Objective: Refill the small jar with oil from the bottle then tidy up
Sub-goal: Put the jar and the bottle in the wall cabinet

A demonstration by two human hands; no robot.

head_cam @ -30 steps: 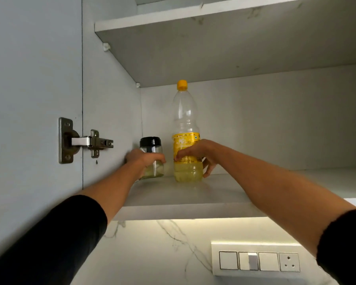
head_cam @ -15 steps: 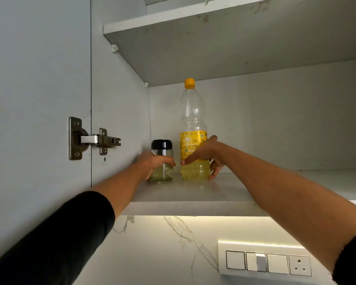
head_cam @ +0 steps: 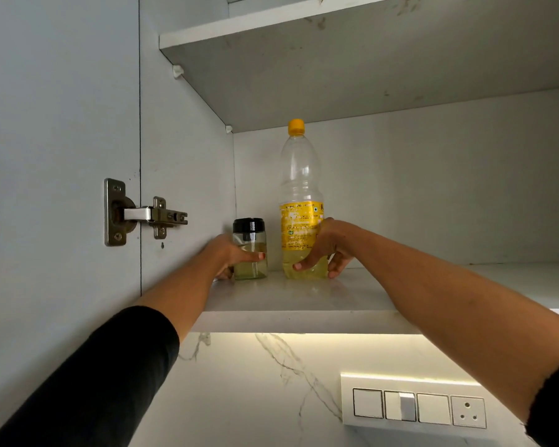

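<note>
Nearest you, your black sleeves [head_cam: 94,382] frame the view, with both bare forearms reaching up and forward. Below your right arm a white switch panel [head_cam: 413,404] sits on the veined marble wall, lit from above by a strip under the cabinet. Past that, the lower shelf [head_cam: 304,298] carries both task items, upright and just beside each other near the cabinet's left wall. Your left hand [head_cam: 229,256] wraps the small jar [head_cam: 250,238], thumb across its front; the jar has a black lid and pale oil in its lower half. Your right hand [head_cam: 331,245] curls round the lower part of the bottle [head_cam: 300,188], which has a yellow label, a yellow cap [head_cam: 296,126], and oil only near the bottom. To the left, a metal hinge [head_cam: 142,214] joins the open door. Above, the upper shelf [head_cam: 336,59] shows its underside.
</note>
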